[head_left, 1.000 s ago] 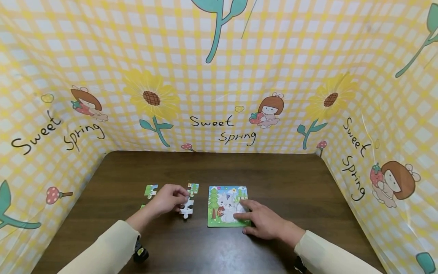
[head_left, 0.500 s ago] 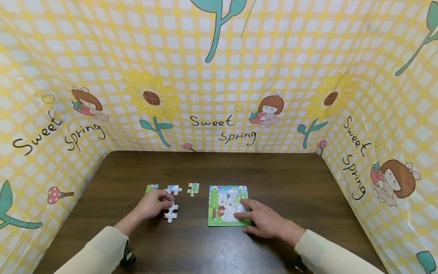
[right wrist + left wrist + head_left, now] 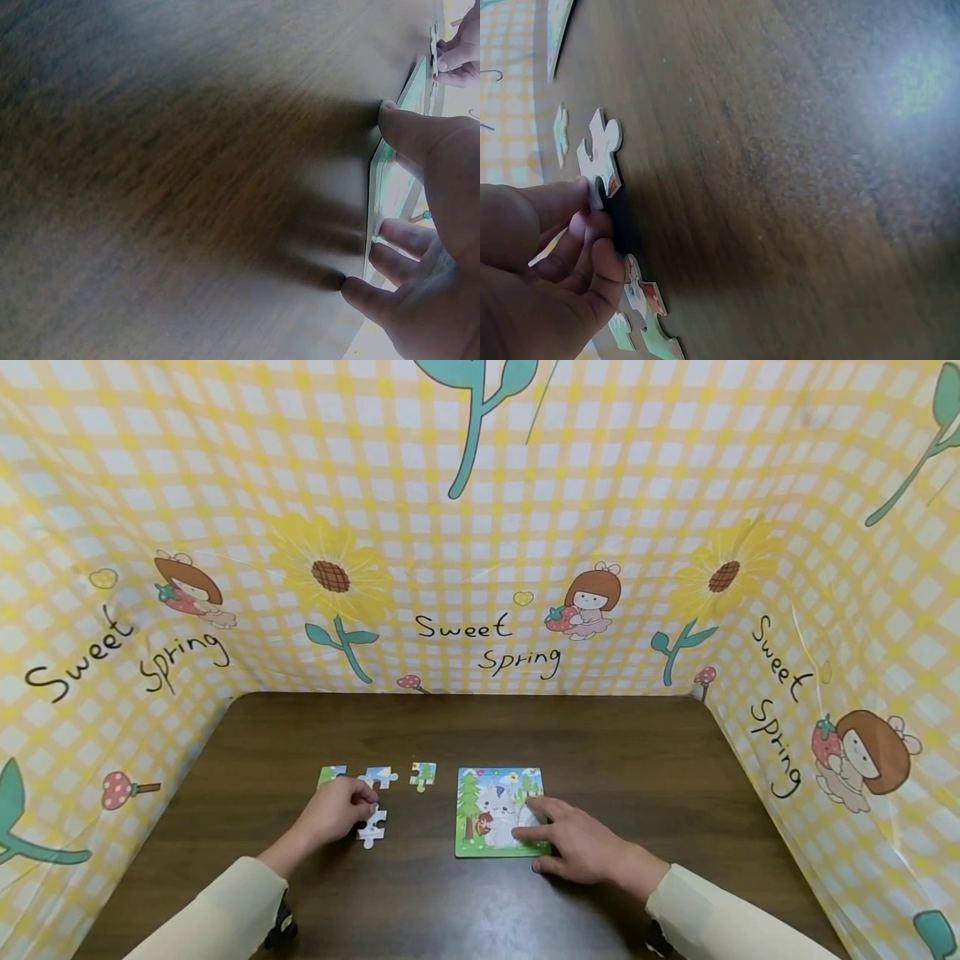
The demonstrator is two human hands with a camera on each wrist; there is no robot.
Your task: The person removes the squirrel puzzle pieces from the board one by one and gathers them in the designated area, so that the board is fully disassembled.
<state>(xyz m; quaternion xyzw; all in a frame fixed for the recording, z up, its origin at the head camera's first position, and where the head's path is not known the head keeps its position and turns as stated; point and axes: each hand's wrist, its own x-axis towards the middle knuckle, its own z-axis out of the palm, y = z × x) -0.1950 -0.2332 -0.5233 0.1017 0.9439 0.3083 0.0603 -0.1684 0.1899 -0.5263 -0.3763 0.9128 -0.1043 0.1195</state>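
My left hand [image 3: 333, 814] pinches a white jigsaw piece [image 3: 372, 832] between thumb and fingertips, left of the table's middle. In the left wrist view that jigsaw piece [image 3: 604, 154] stands out past the fingertips, with dark shadow beside it. Just beyond the hand lie a blue-and-white piece [image 3: 382, 775] and a green piece [image 3: 331, 772], partly covered. A piece with a tree [image 3: 423, 773] lies further right. My right hand [image 3: 585, 843] rests with spread fingers on the right side of a square puzzle board [image 3: 469, 793] picturing a white animal among trees.
Other jigsaw pieces [image 3: 641, 292] lie close by the left hand in the left wrist view. The dark wooden table [image 3: 480, 727] ends at a checked cloth [image 3: 465, 568] that surrounds its back and sides.
My left hand has moved left with the white jigsaw piece, away from the tree piece, bringing the blue-and-white piece into sight. Over the last half second it has shifted only slightly. My right hand stays put.
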